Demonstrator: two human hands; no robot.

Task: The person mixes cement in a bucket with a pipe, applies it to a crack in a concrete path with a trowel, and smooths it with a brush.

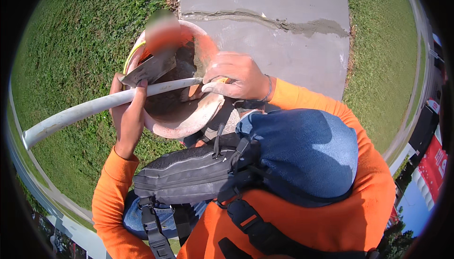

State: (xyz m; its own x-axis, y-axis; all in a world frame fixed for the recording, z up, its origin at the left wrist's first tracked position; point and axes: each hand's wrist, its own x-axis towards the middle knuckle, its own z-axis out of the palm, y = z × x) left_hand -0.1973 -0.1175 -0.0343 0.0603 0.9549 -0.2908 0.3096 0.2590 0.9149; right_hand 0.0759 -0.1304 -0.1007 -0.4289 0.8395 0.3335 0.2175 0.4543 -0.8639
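My left hand (126, 114) is closed round a long, slightly curved white pipe (80, 114). Its thumb and fingers also press on a flat grey metal blade (151, 67), like a trowel's, which leans over the bucket. My right hand (239, 77), dusted with grey, is closed at the pipe's far end. A small yellow piece (222, 81) shows between its fingers; its kind is unclear. Below both hands stands an orange-and-white bucket (182, 129) with grey residue inside. A blurred patch covers part of its far rim.
A smooth grey concrete slab (312, 51) lies ahead, crossed by a rough ridge of wet mortar (312, 27). Grass (94, 27) borders it on both sides. A black bag (184, 176) hangs at my waist, above my jeans (307, 152).
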